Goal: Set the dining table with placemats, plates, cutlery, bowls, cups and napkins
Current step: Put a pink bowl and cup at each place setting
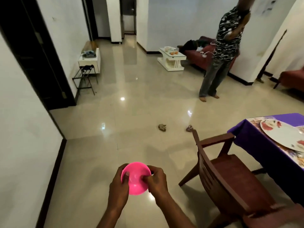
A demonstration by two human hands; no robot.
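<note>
A glossy bright pink bowl (pixel 136 178) is gripped at its rim by both hands, left hand (pixel 118 185) and right hand (pixel 157 181), above a shiny tiled floor (pixel 131 112), left of a wooden chair (pixel 230 170) and purple-clothed table (pixel 263 145) bearing a floral plate (pixel 283 134).

Home: sofa (pixel 199 57), dining table (pixel 256 129).

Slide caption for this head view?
Both hands, left and right, hold a pink bowl above the floor, table at right.

Readable text: none in this view.
Pink bowl (pixel 135 178): plain, no lettering shows.
Plate (pixel 283 135): only a flower pattern, no words or numbers.
Wall marks: too blurred to read.
</note>
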